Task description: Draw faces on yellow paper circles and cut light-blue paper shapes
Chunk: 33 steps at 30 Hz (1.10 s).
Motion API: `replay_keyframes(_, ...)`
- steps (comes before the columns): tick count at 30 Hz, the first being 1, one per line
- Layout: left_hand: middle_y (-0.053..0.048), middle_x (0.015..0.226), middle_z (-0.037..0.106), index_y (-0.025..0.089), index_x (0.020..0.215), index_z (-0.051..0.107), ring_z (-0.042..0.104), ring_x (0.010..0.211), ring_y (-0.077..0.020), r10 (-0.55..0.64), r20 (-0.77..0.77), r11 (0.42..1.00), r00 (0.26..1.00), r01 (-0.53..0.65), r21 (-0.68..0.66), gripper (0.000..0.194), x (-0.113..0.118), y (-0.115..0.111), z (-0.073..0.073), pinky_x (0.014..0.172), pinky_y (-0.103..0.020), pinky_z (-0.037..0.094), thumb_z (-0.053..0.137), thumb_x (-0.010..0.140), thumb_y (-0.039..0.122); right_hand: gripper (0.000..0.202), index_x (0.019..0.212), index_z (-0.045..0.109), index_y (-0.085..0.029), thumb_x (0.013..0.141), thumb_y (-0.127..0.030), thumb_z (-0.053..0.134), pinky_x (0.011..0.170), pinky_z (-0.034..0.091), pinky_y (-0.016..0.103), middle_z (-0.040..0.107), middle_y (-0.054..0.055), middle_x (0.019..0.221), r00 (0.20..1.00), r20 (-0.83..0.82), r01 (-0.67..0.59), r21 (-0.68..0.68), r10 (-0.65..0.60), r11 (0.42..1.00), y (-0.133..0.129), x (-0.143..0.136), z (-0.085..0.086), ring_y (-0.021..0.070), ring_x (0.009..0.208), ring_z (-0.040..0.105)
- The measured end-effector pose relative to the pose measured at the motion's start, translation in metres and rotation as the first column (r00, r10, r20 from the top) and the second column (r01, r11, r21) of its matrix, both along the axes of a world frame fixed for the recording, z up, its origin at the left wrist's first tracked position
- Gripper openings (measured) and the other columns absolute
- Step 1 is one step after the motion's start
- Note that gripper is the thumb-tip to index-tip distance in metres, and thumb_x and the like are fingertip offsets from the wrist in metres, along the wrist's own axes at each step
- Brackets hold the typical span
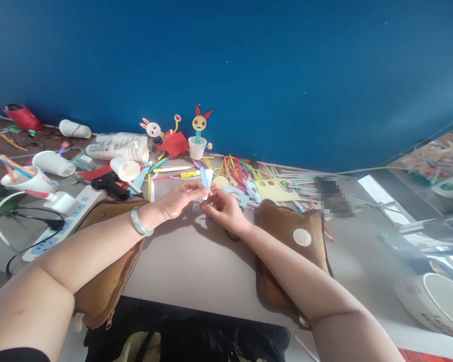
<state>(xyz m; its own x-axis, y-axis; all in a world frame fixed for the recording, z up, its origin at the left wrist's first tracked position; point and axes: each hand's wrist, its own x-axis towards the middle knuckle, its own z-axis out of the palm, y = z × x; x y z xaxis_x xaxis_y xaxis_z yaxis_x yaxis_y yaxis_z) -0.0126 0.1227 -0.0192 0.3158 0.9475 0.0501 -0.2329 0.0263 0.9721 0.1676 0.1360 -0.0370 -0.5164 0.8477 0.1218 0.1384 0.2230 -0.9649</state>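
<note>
Both hands meet above the middle of the table. My left hand (184,197), with a pale bangle (141,221) on the wrist, is closed on a small piece of light blue and white paper (206,182) that stands up from the fingertips. Close against it, my right hand (223,207) has its fingers curled in at the lower end of the paper; what they pinch, if anything, is too small to make out. Beyond the hands lie a yellow marker (189,174) and a yellow paper sheet (277,189) with round holes cut in it.
Brown cushions (291,251) lie under both forearms. At left are a power strip (66,221), a black glue gun (110,186) and several paper cups (125,169). A rabbit-faced cup figure (199,123) stands by the blue wall. Many coloured sticks (236,171) are scattered behind. A white bowl (438,301) sits right.
</note>
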Motion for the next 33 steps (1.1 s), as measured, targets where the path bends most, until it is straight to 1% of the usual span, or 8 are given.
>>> replay_keyframes(2, -0.003, 0.088, 0.068, 0.019, 0.074, 0.071, 0.059, 0.090, -0.0169, 0.002, 0.011, 1.000, 1.000, -0.002, -0.014, 0.020, 0.002, -0.001, -0.001, 0.087, -0.032, 0.043, 0.075, 0.079, 0.038, 0.042, 0.104, 0.056, -0.019, 0.078, -0.048, 0.073, 0.047, 0.043, 0.022, 0.069, 0.004, 0.092, 0.988, -0.154, -0.033, -0.089, 0.019, 0.996, -0.003, -0.001, 0.005, 0.0091, 0.055, 0.054)
replay_keyframes(5, -0.001, 0.075, 0.062, 0.017, 0.072, 0.070, 0.055, 0.078, -0.0147, -0.008, 0.027, 1.000, 1.000, 0.008, -0.004, 0.023, 0.004, -0.003, -0.003, 0.078, -0.030, 0.042, 0.074, 0.079, 0.038, 0.042, 0.107, 0.057, -0.018, 0.084, -0.052, 0.067, 0.045, 0.042, 0.022, 0.067, 0.001, 0.081, 0.970, -0.239, -0.082, -0.177, 0.038, 0.981, -0.007, -0.002, 0.011, 0.0070, 0.046, 0.051)
replay_keyframes(10, -0.003, 0.082, 0.065, 0.016, 0.071, 0.070, 0.055, 0.079, -0.0136, -0.044, 0.038, 0.998, 0.998, 0.042, 0.055, 0.022, 0.003, -0.004, 0.002, 0.076, -0.029, 0.043, 0.073, 0.082, 0.034, 0.035, 0.088, 0.063, -0.016, 0.084, -0.051, 0.068, 0.044, 0.039, 0.020, 0.069, 0.002, 0.079, 0.955, -0.291, -0.140, -0.272, 0.058, 0.952, -0.004, -0.001, 0.011, 0.0052, 0.044, 0.050)
replay_keyframes(15, -0.005, 0.094, 0.069, 0.016, 0.072, 0.068, 0.058, 0.070, -0.0134, -0.106, 0.158, 0.993, 0.982, 0.095, 0.074, 0.022, -0.003, -0.006, 0.011, 0.057, -0.026, 0.045, 0.070, 0.085, 0.033, 0.035, 0.088, 0.062, -0.017, 0.079, -0.049, 0.073, 0.044, 0.039, 0.021, 0.072, 0.004, 0.084, 0.913, -0.367, -0.330, -0.404, 0.180, 0.853, 0.000, 0.001, 0.012, 0.0062, 0.044, 0.051)
replay_keyframes(20, -0.007, 0.099, 0.071, 0.016, 0.074, 0.070, 0.059, 0.068, -0.0137, -0.147, 0.205, 0.988, 0.967, 0.134, 0.077, 0.021, -0.005, -0.008, 0.015, 0.057, -0.030, 0.054, 0.072, 0.083, 0.034, 0.032, 0.087, 0.063, -0.016, 0.081, -0.046, 0.073, 0.045, 0.035, 0.020, 0.070, 0.002, 0.079, 0.887, -0.400, -0.403, -0.424, 0.232, 0.811, -0.002, 0.002, 0.016, 0.0044, 0.045, 0.048)
replay_keyframes(23, -0.008, 0.098, 0.071, 0.015, 0.072, 0.070, 0.060, 0.066, -0.0134, -0.165, 0.218, 0.986, 0.962, 0.152, 0.073, 0.022, -0.005, -0.009, 0.017, 0.057, -0.032, 0.057, 0.074, 0.081, 0.035, 0.033, 0.082, 0.063, -0.015, 0.084, -0.047, 0.071, 0.046, 0.035, 0.020, 0.068, 0.000, 0.077, 0.898, -0.358, -0.392, -0.391, 0.255, 0.833, -0.005, 0.002, 0.018, 0.0038, 0.044, 0.048)
replay_keyframes(28, -0.006, 0.092, 0.071, 0.014, 0.068, 0.069, 0.064, 0.064, -0.0138, -0.154, 0.195, 0.987, 0.969, 0.140, 0.083, 0.025, -0.006, -0.010, 0.023, 0.061, -0.030, 0.056, 0.076, 0.079, 0.036, 0.034, 0.081, 0.061, -0.016, 0.084, -0.049, 0.071, 0.045, 0.036, 0.020, 0.066, -0.001, 0.073, 0.943, -0.280, -0.265, -0.294, 0.182, 0.918, -0.010, 0.001, 0.019, 0.0036, 0.042, 0.048)
replay_keyframes(33, -0.007, 0.094, 0.071, 0.015, 0.071, 0.072, 0.066, 0.072, -0.0156, -0.163, 0.134, 0.984, 0.978, 0.150, 0.096, 0.024, -0.007, -0.011, 0.022, 0.067, -0.031, 0.057, 0.075, 0.080, 0.037, 0.037, 0.082, 0.059, -0.016, 0.077, -0.048, 0.077, 0.041, 0.036, 0.019, 0.064, -0.003, 0.068, 0.967, -0.219, -0.192, -0.271, 0.134, 0.943, -0.013, -0.001, 0.020, 0.0048, 0.041, 0.049)
